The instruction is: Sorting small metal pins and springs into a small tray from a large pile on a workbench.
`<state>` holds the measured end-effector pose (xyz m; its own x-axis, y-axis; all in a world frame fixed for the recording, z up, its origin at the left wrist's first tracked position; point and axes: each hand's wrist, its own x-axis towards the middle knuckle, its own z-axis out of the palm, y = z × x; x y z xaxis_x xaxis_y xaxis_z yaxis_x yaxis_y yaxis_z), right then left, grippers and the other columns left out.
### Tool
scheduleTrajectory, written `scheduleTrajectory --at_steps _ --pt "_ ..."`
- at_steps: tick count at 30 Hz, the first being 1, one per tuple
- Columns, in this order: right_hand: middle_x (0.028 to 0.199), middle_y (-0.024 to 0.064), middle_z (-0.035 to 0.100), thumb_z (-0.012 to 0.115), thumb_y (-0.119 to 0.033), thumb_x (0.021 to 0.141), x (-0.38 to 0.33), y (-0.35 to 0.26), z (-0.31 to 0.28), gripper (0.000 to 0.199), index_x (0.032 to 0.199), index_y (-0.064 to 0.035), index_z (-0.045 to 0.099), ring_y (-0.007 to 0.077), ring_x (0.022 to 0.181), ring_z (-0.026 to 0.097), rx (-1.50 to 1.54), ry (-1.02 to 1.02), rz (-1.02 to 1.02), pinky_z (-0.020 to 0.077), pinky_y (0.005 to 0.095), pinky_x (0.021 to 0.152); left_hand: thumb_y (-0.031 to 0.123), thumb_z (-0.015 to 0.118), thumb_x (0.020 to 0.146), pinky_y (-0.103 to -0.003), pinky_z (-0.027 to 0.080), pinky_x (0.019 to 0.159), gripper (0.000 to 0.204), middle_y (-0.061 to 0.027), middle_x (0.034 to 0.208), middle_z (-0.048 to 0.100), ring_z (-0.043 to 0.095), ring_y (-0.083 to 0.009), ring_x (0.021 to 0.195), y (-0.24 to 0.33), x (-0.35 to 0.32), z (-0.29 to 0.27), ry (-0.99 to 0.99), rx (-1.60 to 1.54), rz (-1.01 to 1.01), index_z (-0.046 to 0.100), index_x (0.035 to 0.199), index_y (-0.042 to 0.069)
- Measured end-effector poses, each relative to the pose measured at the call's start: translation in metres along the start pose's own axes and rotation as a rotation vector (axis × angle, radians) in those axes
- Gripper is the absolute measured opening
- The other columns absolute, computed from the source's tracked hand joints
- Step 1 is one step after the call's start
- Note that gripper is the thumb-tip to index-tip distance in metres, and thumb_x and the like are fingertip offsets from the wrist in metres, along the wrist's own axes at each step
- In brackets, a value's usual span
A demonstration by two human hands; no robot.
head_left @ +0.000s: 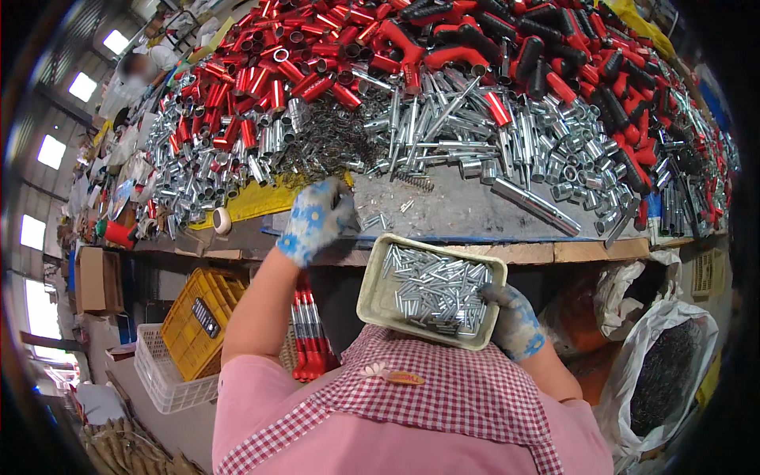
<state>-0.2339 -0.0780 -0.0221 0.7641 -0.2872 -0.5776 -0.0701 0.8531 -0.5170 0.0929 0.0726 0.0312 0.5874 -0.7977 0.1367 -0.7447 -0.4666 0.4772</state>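
Observation:
My right hand (516, 321), in a white glove with blue flowers and dark fingers, grips the right rim of a shallow cream plastic tray (369, 289). The tray, tilted against my checked apron, holds many short silver metal pins (439, 286). My left hand (317, 222), gloved alike, hangs over the front of the workbench (467, 207), fingers curled; what they hold, if anything, is hidden. Beside its fingertips lie a few loose pins (375, 222) and, a little further, a coil spring (415, 183). A tangled heap of dark springs (328, 138) rises just beyond that hand.
Red metal tubes (261, 79) and red-black handles (467, 59) pile up at the back. Silver rods (435, 119) and sleeves (578, 150) lie in front. Yellow crates (198, 317) in a white basket (162, 372) stand lower left; an open white sack (617, 380) stands lower right.

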Motion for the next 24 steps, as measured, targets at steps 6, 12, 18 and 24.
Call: scheduleTrajectory --at_steps 6,12,18,24 --pt "0.122 0.0226 0.065 0.047 -0.010 0.091 0.000 -0.003 0.009 0.045 0.131 0.0089 0.053 0.0298 0.109 0.067 0.059 -0.003 0.029 0.0531 0.0396 0.099 0.015 0.072 0.086 -0.039 0.056 0.078 0.032 -0.0167 0.089 0.070 0.070 -0.0308 0.082 0.077 -0.047 -0.013 -0.266 -0.271 0.429 0.066 0.112 -0.003" --pt "0.122 0.0223 0.065 0.051 -0.012 0.092 0.001 0.000 -0.003 0.044 0.130 0.0092 0.054 0.0307 0.110 0.066 -0.158 0.010 -0.026 0.0524 0.0414 0.100 0.022 0.070 0.085 -0.045 0.055 0.078 0.030 -0.0226 0.098 0.070 0.068 -0.0385 0.090 0.025 -0.039 -0.017 -0.032 0.053 -0.006 0.069 0.106 0.000" --pt "0.124 0.0227 0.064 0.052 -0.015 0.091 0.001 0.000 0.002 0.046 0.129 0.0098 0.054 0.0327 0.111 0.065 -0.006 0.018 0.006 0.0516 0.0441 0.102 0.023 0.071 0.085 -0.043 0.054 0.082 0.026 -0.0206 0.095 0.071 0.068 -0.0377 0.092 -0.021 -0.018 -0.009 0.038 0.334 -0.142 0.072 0.101 0.002" --pt "0.121 0.0208 0.065 0.051 -0.009 0.092 -0.001 -0.002 0.005 0.042 0.130 0.0091 0.054 0.0290 0.108 0.067 0.067 0.004 0.018 0.0523 0.0391 0.099 0.024 0.070 0.084 -0.044 0.054 0.082 0.022 -0.0190 0.093 0.072 0.069 -0.0365 0.090 0.012 0.002 0.023 -0.238 0.180 -0.026 0.075 0.094 0.005"
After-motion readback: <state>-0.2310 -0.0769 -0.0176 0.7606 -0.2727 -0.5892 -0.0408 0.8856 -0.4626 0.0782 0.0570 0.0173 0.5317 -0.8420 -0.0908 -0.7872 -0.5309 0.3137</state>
